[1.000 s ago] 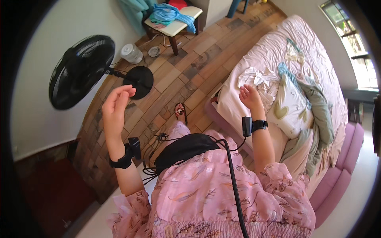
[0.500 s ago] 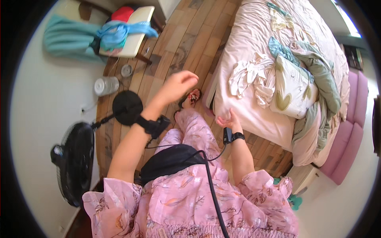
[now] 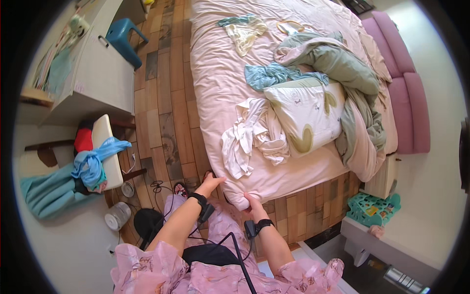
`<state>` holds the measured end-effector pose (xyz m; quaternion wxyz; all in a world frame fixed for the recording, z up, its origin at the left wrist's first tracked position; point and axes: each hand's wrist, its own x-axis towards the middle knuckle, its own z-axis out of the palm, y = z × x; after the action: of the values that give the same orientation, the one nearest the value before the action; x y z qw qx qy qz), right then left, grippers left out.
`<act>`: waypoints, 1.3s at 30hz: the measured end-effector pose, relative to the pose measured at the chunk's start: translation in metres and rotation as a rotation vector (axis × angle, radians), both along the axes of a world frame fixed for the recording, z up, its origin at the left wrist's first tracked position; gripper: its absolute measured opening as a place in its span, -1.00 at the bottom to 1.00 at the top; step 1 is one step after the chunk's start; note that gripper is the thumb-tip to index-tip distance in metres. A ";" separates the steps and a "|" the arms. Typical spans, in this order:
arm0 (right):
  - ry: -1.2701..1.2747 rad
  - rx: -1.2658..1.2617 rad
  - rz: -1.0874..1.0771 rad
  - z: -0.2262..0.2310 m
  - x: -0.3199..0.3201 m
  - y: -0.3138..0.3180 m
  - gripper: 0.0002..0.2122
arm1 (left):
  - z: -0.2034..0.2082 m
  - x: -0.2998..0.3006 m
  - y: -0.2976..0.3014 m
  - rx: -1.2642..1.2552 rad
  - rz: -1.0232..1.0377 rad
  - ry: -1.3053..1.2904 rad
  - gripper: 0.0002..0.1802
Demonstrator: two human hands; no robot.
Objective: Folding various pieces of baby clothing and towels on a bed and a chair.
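Note:
A pale pink bed sheet (image 3: 293, 176) covers the bed, and both hands are at its near left corner. Along the bed's left side, my left hand (image 3: 210, 185) closes on the sheet edge, thumb on top and its other fingers mostly hidden. My right hand (image 3: 255, 209) grips the rounded corner of the sheet from the near side, its thumb laid over the cloth. Beyond the hands lie a crumpled white cloth (image 3: 252, 132) and a white pillow (image 3: 308, 115) with green leaf shapes.
A green and pink quilt (image 3: 338, 61), a blue-green garment (image 3: 267, 76) and a cream garment (image 3: 245, 34) lie on the bed. To the left are a chair (image 3: 103, 132) heaped with clothes, a blue stool (image 3: 125, 41) and a desk (image 3: 105, 63). A turquoise basket (image 3: 374, 208) sits at right.
I have moved so that the bed corner is now right in front of me. Both hands, held apart in the air before, have come down onto the sheet corner.

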<state>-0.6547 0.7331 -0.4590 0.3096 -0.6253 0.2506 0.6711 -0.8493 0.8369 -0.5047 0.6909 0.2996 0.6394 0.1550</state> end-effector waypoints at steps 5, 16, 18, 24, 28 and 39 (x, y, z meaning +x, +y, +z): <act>0.039 0.139 -0.329 -0.004 0.027 -0.030 -0.64 | 0.084 0.083 0.026 -0.297 -0.210 -0.083 -0.64; -0.541 0.256 0.118 0.034 -0.029 -0.093 -0.54 | 0.063 0.012 -0.039 0.016 -0.370 -0.323 -0.61; -0.701 0.254 0.201 0.027 -0.033 -0.089 -0.58 | 0.033 0.009 -0.045 -0.198 -0.318 -0.195 -0.62; -0.785 0.173 0.369 0.000 -0.017 -0.095 -0.56 | 0.035 0.008 -0.019 -0.106 -0.597 -0.250 -0.71; -0.342 -0.084 1.133 0.069 0.031 -0.010 -0.54 | 0.071 -0.046 0.039 -0.222 -0.556 0.000 -0.79; -0.550 0.517 0.557 0.064 0.042 0.170 -0.72 | 0.201 -0.130 0.162 0.030 0.086 -0.032 -0.77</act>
<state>-0.6126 0.9034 -0.3949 0.3183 -0.7258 -0.1937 0.5783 -0.9794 0.9986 -0.3033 0.6891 0.2796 0.6382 0.1991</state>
